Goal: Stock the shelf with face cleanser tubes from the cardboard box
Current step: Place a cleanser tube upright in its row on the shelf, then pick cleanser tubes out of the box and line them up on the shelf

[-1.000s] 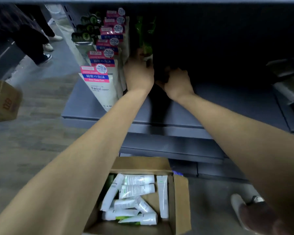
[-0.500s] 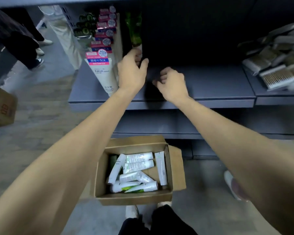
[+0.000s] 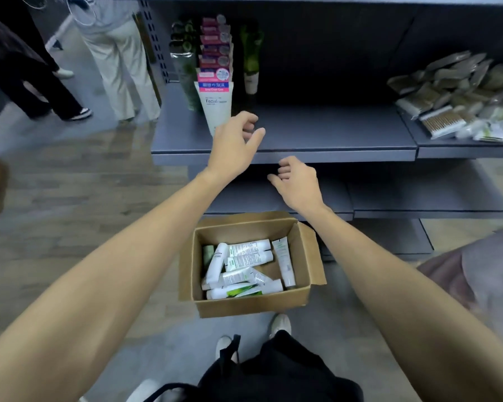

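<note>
We are holding our left hand (image 3: 235, 143) over the front edge of the grey shelf (image 3: 317, 137), its fingers (image 3: 249, 123) loosely curled and gripping nothing. Our right hand (image 3: 296, 181) is hanging just below the shelf lip, its fingers likewise relaxed and empty. The face cleanser tubes (image 3: 244, 266) are lying jumbled in the open cardboard box (image 3: 253, 304) on the floor beneath our arms. A row of white tubes with pink labels (image 3: 217, 103) is standing on the shelf just beside our left hand.
</note>
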